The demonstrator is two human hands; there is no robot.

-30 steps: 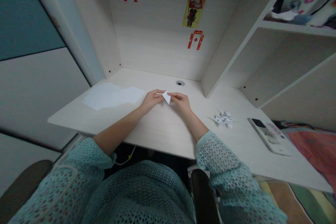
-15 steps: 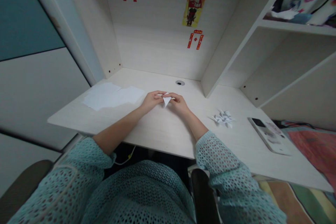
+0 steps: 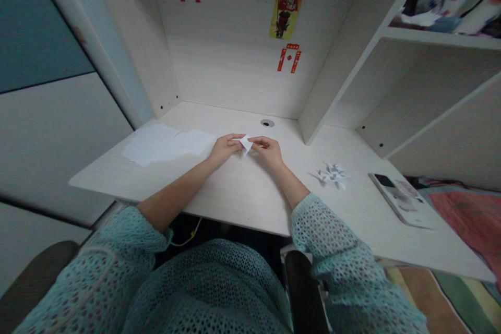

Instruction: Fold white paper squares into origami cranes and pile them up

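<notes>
A small piece of folded white paper (image 3: 246,143) is held over the middle of the desk, a pointed corner hanging down. My left hand (image 3: 225,149) pinches its left side between thumb and fingers. On the other side my right hand (image 3: 269,149) has its fingertips closed at the paper's right edge. Parts of the fingers behind the paper are hidden. Left of my hands lie flat white paper sheets (image 3: 164,145). To the right rests a little cluster of folded white paper figures (image 3: 332,175).
A white device or case with a dark window (image 3: 401,201) lies on the right of the desk (image 3: 242,195). A cable hole (image 3: 267,123) sits near the back panel. An upright divider (image 3: 313,125) stands behind right, below a loaded shelf (image 3: 442,36). A chair armrest (image 3: 303,292) is below.
The folded paper has turned between my fingers, from a plain downward triangle to a more diamond-like face with a lower point. My right fingers have shifted slightly. The view has moved a little.
</notes>
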